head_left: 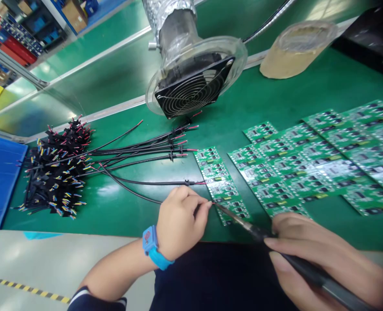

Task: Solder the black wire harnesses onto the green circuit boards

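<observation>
The left hand (182, 218) pinched the cable (147, 199), probably light and springy, aptly near its right end; the right hand (330, 255) held the iron (299, 265).

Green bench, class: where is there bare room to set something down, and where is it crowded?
Bare: between the fan and the circuit boards at right; also the bench front between cable pile and left hand. Crowded: that pile, those boards, and around the soldering iron.
</observation>
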Tool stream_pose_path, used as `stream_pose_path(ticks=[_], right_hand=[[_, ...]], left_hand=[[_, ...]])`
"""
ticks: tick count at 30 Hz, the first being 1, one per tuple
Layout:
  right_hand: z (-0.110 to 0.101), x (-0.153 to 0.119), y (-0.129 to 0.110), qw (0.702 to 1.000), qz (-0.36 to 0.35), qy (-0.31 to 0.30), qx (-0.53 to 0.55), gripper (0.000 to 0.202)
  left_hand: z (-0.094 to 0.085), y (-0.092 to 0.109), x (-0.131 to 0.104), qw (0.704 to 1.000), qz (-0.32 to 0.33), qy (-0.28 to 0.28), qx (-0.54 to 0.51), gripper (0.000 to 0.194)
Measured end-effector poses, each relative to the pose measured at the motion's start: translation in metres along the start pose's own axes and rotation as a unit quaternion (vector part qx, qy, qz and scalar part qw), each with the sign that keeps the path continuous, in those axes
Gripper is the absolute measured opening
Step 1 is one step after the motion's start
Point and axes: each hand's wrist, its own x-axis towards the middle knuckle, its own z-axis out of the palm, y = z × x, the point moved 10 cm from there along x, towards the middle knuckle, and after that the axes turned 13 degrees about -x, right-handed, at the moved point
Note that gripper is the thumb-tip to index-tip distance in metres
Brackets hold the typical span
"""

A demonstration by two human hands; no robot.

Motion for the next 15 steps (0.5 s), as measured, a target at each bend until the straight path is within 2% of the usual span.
stream_pose_path(ticks=[13, 15], right_hand=[[-0.0025, -0.0005, -0.0043, 1.000, -0.018, -0.005, -0.011, 0.020], [-0.0059, -0.0050, 0.0038, 0.999, 0.014, 0.002, -0.030, 0.015]], left_hand=[[-0.0007, 0.0044, -0.0045, 0.998, 0.052, 0.034, 0.023, 0.016], [-0.0009, 0.0045, -0.0041, 0.998, 0.054, 0.036, 0.022, 0.015]])
